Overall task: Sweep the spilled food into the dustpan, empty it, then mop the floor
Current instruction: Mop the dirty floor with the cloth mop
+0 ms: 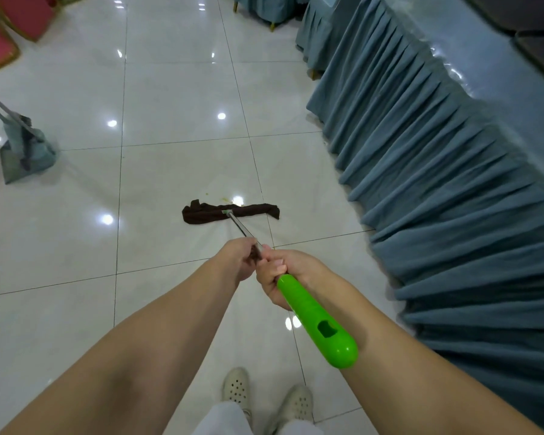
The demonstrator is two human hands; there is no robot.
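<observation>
A mop with a dark brown cloth head [230, 211] lies flat on the white tiled floor [170, 171] ahead of me. Its metal pole runs back to a bright green handle [318, 321]. My left hand [241, 260] grips the pole further down. Just behind it, my right hand [283, 274] grips the top of the green handle. A faint yellowish smear [225, 200] shows on the tile just beyond the mop head. A grey-green dustpan [25, 155] with a long handle and a broom stands at the far left.
A table draped in a pleated blue-grey skirt [437, 183] runs along the right. More skirted furniture [264, 7] stands at the back. Red chairs with gold frames [10, 23] are at the top left. My feet in pale perforated shoes [236, 387] are at the bottom.
</observation>
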